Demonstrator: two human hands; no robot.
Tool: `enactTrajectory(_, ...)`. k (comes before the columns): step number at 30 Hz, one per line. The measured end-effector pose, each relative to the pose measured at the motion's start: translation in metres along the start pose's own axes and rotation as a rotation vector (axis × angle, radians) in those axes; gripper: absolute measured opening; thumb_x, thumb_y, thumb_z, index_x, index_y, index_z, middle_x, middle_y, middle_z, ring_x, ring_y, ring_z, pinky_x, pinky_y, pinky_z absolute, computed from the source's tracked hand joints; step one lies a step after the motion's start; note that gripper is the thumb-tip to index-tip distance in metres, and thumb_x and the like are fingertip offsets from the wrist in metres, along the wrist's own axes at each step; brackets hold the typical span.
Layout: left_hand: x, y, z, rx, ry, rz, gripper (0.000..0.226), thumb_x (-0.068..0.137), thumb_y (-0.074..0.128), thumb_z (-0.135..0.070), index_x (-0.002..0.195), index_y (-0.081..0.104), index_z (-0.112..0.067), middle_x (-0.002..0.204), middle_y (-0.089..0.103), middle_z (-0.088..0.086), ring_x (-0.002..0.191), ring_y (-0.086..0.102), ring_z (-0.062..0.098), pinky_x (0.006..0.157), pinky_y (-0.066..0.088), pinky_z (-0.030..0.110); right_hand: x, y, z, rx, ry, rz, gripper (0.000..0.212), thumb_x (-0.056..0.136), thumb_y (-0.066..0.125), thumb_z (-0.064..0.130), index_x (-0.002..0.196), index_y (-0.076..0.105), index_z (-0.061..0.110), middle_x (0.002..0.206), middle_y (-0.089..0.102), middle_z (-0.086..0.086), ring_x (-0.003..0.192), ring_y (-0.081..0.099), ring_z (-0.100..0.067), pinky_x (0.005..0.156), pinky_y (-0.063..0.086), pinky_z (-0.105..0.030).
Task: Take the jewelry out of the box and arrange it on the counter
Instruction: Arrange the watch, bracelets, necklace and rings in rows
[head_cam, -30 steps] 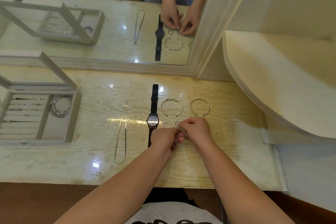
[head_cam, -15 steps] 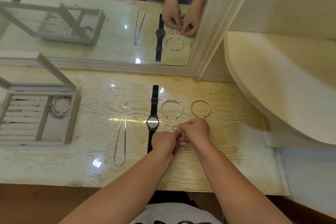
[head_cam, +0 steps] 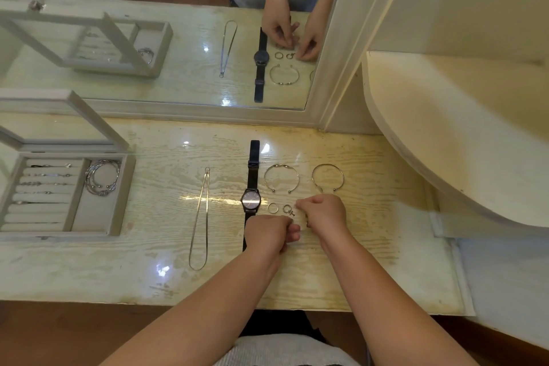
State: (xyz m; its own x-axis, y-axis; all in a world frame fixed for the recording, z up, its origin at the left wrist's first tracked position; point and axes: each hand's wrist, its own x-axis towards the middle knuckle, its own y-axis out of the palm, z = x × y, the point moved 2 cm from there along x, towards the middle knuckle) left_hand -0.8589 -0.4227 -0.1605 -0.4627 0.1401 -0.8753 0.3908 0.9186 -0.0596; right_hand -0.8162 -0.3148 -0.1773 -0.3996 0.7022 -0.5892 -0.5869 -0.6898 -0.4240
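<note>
An open grey jewelry box [head_cam: 123, 196] sits at the left of the counter, with silver bangles [head_cam: 102, 177] in one compartment and small pieces in its padded rolls [head_cam: 44, 184]. Laid out on the counter are a thin chain necklace [head_cam: 199, 217], a dark watch [head_cam: 251, 200], two cuff bracelets [head_cam: 281, 178] [head_cam: 327, 177], a plain ring [head_cam: 272, 207] and a small hoop with a charm [head_cam: 288, 210]. My left hand [head_cam: 270, 233] is curled into a fist just below the hoop. My right hand [head_cam: 325, 214] is pinched just right of the hoop, with a small dark piece showing under its fingers.
A mirror [head_cam: 178, 53] stands along the back of the counter and repeats the scene. The box lid [head_cam: 68, 116] leans up behind the box. A curved cream shelf [head_cam: 460, 142] overhangs the right side. The counter's front edge [head_cam: 178, 301] runs just ahead of my body.
My hands have drawn slightly apart and toward me. The hoop with the charm, earlier at my fingertips, now lies free on the counter beside the plain ring.
</note>
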Motion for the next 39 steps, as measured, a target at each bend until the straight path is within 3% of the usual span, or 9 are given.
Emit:
enactTrajectory(5,-0.001,-0.010,-0.007,-0.052,0.057,-0.068,0.012,0.086,0.055,-0.008,0.090,0.065,-0.005,0.061,0.072,0.003,0.036,0.056,0.009,0.044,0.034,0.022,-0.007,-0.002,0.000,0.047,0.004,0.048,0.019,0.078,0.066,0.016,0.061,0.072,0.018,0.043,0.051,0.002,0.041,0.046,-0.013,0.052,0.039,-0.024)
enactTrajectory(9,-0.005,-0.010,-0.012,-0.034,0.026,-0.029,0.015,0.085,0.052,-0.010,0.092,0.065,-0.007,0.066,0.073,0.003,0.035,0.054,0.009,0.045,0.034,0.022,-0.013,-0.002,-0.003,0.121,0.051,0.078,0.013,0.079,0.065,0.016,0.074,0.075,0.008,0.046,0.051,0.003,0.040,0.046,-0.012,0.039,0.034,-0.017)
enactTrajectory(17,-0.014,-0.005,-0.019,0.027,-0.006,0.076,0.019,0.088,0.048,-0.013,0.096,0.064,-0.008,0.071,0.065,0.003,0.043,0.051,0.013,0.046,0.033,0.023,-0.019,-0.004,-0.006,0.254,0.151,0.087,0.014,0.078,0.068,0.017,0.070,0.070,0.006,0.049,0.053,0.002,0.038,0.045,-0.010,0.044,0.034,-0.022)
enactTrajectory(22,-0.010,-0.010,-0.016,0.080,0.062,-0.023,0.013,0.085,0.054,-0.015,0.085,0.064,-0.008,0.076,0.068,0.002,0.046,0.058,0.012,0.049,0.039,0.025,-0.019,-0.011,-0.006,0.226,0.069,-0.003,0.021,0.082,0.066,0.015,0.061,0.067,0.013,0.052,0.056,0.000,0.039,0.050,-0.007,0.038,0.035,-0.016)
enactTrajectory(25,-0.006,-0.013,-0.012,0.020,0.095,-0.056,0.013,0.083,0.055,-0.011,0.081,0.065,-0.004,0.068,0.070,0.003,0.050,0.062,0.015,0.057,0.052,0.031,-0.020,-0.011,-0.005,0.216,-0.015,-0.007,0.018,0.087,0.057,0.013,0.081,0.073,0.016,0.070,0.069,0.003,0.065,0.063,-0.008,0.056,0.051,-0.023)
enactTrajectory(28,-0.007,-0.012,-0.013,-0.100,0.106,0.011,0.011,0.081,0.051,-0.003,0.071,0.053,-0.005,0.059,0.048,0.004,0.051,0.043,0.017,0.059,0.048,0.031,-0.018,-0.008,-0.003,0.175,-0.092,0.025,0.024,0.091,0.049,0.009,0.089,0.070,0.021,0.085,0.072,0.003,0.083,0.067,-0.011,0.078,0.054,-0.029)
enactTrajectory(30,-0.011,-0.009,-0.014,-0.140,0.112,0.025,0.009,0.081,0.048,-0.002,0.077,0.051,-0.009,0.068,0.044,0.008,0.060,0.040,0.018,0.060,0.039,0.028,-0.016,-0.007,-0.002,0.165,-0.092,0.040,0.025,0.092,0.046,0.008,0.087,0.066,0.021,0.086,0.072,0.002,0.083,0.067,-0.012,0.079,0.054,-0.029)
enactTrajectory(36,-0.015,-0.008,-0.018,-0.223,0.085,0.017,0.021,0.089,0.042,-0.006,0.089,0.062,-0.001,0.093,0.064,0.016,0.088,0.063,0.027,0.088,0.052,0.037,-0.012,-0.009,0.004,0.213,-0.012,0.109,0.027,0.092,0.039,0.007,0.083,0.062,0.017,0.084,0.072,-0.003,0.082,0.070,-0.016,0.071,0.056,-0.027)
enactTrajectory(39,-0.012,-0.008,-0.019,-0.247,0.068,0.030,0.026,0.090,0.041,-0.007,0.102,0.062,0.004,0.104,0.066,0.021,0.100,0.066,0.031,0.091,0.052,0.036,-0.014,-0.010,0.006,0.257,0.034,0.149,0.027,0.092,0.037,0.006,0.085,0.062,0.013,0.086,0.071,-0.008,0.080,0.069,-0.017,0.068,0.055,-0.025)
